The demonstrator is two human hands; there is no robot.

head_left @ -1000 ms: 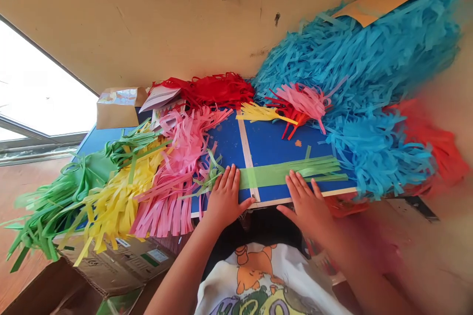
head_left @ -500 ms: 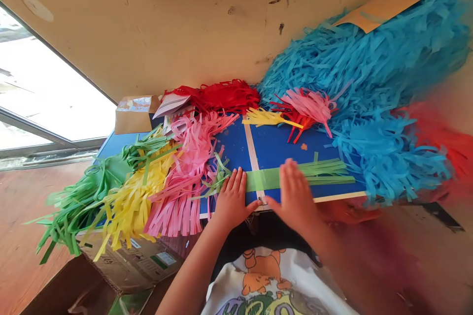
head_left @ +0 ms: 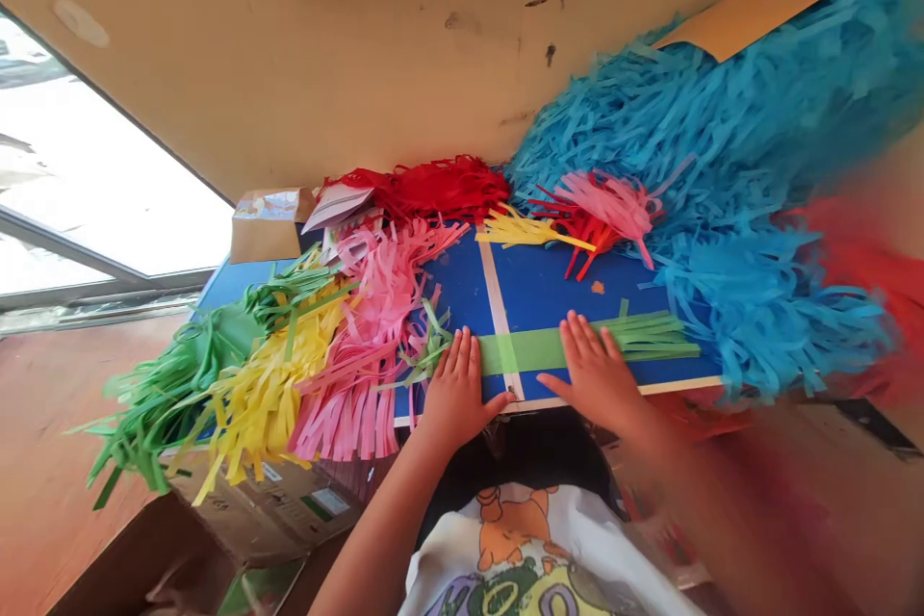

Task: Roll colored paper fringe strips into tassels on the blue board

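Observation:
A light green tissue paper strip [head_left: 532,350] with fringed ends lies flat across the blue tabletop [head_left: 538,284], near its front edge. My left hand [head_left: 456,387] rests open on the strip's left part, fingers straight and thumb out to the side. Over the strip's right part my right hand [head_left: 593,373] lies open, its fingers spread and thumb pointing left. Between the two hands a smooth, uncut stretch of the paper shows. The fringe fans out to the right of my right hand and, in looser curls, to the left of my left hand.
Pink [head_left: 375,308], yellow [head_left: 289,380] and green fringe [head_left: 180,385] drape over the table's left side. Red fringe [head_left: 448,188] lies at the back, and a large blue fringe pile [head_left: 693,125] fills the right. Small pink [head_left: 610,202] and yellow tassels [head_left: 526,228] lie mid-table. A cardboard box [head_left: 267,515] stands below left.
My right hand has slid to the right along the green strip, and its fingers have spread. My left hand has stayed in place on the paper.

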